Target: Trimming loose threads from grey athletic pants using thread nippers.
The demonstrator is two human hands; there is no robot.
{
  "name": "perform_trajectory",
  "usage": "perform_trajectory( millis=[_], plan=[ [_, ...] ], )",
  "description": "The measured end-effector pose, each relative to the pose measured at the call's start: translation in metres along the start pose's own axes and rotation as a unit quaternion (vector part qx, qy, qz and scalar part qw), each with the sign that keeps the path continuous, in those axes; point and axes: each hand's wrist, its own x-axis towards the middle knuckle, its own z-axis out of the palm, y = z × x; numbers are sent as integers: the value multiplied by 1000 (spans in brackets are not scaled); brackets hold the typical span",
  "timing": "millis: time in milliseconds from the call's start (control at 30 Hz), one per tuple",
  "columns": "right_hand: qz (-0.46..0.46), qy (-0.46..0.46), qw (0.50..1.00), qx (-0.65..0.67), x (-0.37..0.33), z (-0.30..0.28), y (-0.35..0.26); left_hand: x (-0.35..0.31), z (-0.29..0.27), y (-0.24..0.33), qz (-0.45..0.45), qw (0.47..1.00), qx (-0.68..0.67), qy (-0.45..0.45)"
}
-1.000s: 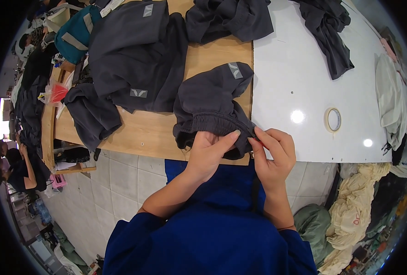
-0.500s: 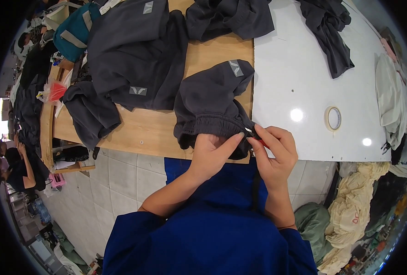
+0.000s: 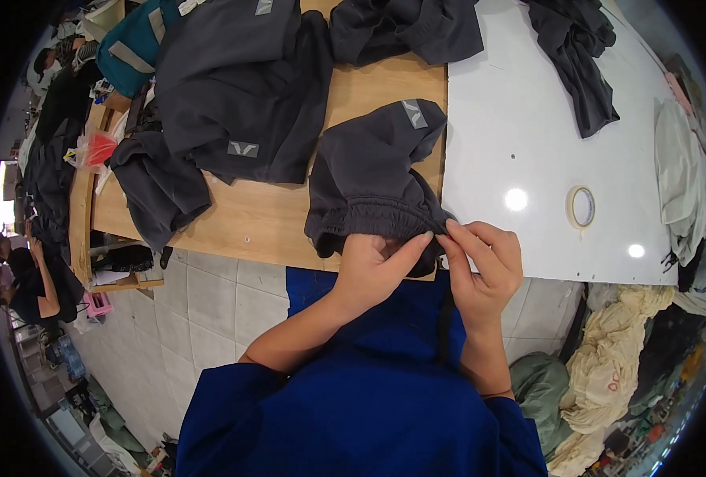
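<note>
A dark grey garment (image 3: 369,171) with a gathered elastic waistband and a light grey patch lies at the table's front edge. My left hand (image 3: 369,269) is closed on the waistband, its fingers tucked inside the opening and its thumb on the edge. Close to its right, my right hand (image 3: 486,266) pinches the same waistband edge between thumb and fingertips. The two thumbs are a short way apart with the edge between them. Whatever else lies inside the right palm is hidden.
More dark grey garments lie at the left (image 3: 233,103), far middle (image 3: 404,32) and far right (image 3: 579,67). A tape roll (image 3: 581,207) rests on the white tabletop (image 3: 512,119). A teal bag (image 3: 134,52) stands far left. Cream cloth (image 3: 607,358) is heaped below right. A person (image 3: 35,278) is at the left.
The small tool with red on it, seen in my right hand before, no longer shows. My right fingertips now pinch the waistband edge. The view has shifted slightly.
</note>
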Motion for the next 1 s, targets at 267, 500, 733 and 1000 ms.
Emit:
perform_trajectory(
  millis=[267, 500, 733, 1000],
  plan=[
    [191, -48, 967, 161, -2, -7, -9, -2, -4, 1, -14, 999, -33, 35],
    [63, -81, 994, -29, -11, 15, 18, 9, -43, 10, -81, 988, 132, 14],
    [133, -49, 982, -122, -18, 13, 63, 3, -83, 23, 153, 874, 385, -254],
    [237, -48, 970, 29, -34, 2, 68, -1, -120, 23, -13, 966, 208, 156]
  ],
)
